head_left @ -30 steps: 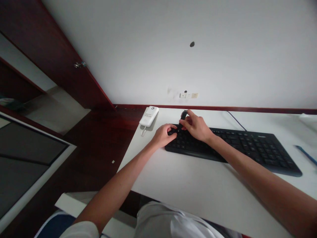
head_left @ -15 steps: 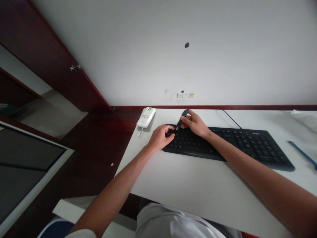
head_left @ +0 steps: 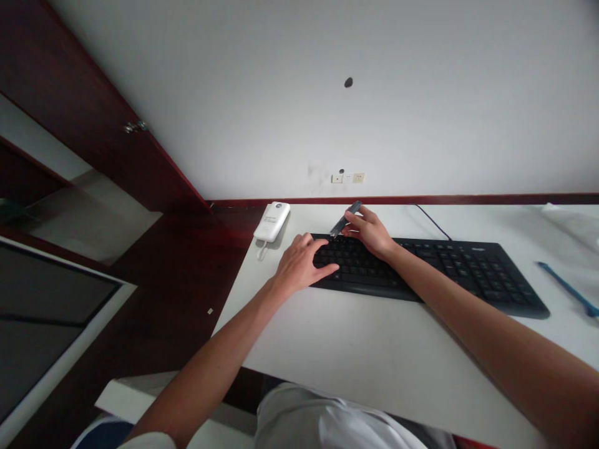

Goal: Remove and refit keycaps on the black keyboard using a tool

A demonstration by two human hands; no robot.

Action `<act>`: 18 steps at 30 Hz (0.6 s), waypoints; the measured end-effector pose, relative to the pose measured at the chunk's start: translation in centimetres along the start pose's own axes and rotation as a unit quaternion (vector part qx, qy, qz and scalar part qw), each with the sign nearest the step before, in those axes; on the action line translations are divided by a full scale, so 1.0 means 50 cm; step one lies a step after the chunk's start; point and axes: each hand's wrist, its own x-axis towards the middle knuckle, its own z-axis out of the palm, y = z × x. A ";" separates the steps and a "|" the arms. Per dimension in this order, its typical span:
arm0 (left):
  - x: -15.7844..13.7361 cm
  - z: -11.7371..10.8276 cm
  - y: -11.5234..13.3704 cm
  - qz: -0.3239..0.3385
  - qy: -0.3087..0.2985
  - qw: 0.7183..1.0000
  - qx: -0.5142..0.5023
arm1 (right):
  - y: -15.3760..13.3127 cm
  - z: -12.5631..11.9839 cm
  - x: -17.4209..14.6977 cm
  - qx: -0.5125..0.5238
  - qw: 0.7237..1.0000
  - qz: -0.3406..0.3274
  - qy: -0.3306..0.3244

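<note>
Currently, slim dark tool (head_left: 340,224) pinched in right hand (head_left: 371,234), tip slanting down-left by far edge of keyboard (head_left: 360,268).
Keyboard runs beneath both hands; left hand (head_left: 298,262) splayed over its left end, grasping nothing. White device (head_left: 272,222) beyond left hand, on table (head_left: 355,349). Probably best: light pinch, shallow tilt, left hand steadying keyboard with thumb clear of tip.

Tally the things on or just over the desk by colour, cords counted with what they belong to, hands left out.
Dark: 2 (keyboard; slim tool in the right hand)
White or whitish: 2 (handheld device; unclear item at the right edge)
Blue: 1 (thin stick)
Total: 5
</note>
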 end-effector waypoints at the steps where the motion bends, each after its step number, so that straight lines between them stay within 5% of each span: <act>1: 0.000 0.000 0.001 0.001 -0.004 1.000 -0.004 | 0.000 0.000 -0.001 0.003 1.000 0.000 -0.003; 8: 0.005 0.012 0.008 -0.013 0.029 0.998 -0.056 | -0.001 -0.001 0.001 0.009 1.000 0.005 -0.019; 18: 0.023 0.047 0.040 -0.058 0.093 0.994 0.008 | 0.001 0.000 0.003 -0.005 1.000 0.001 -0.018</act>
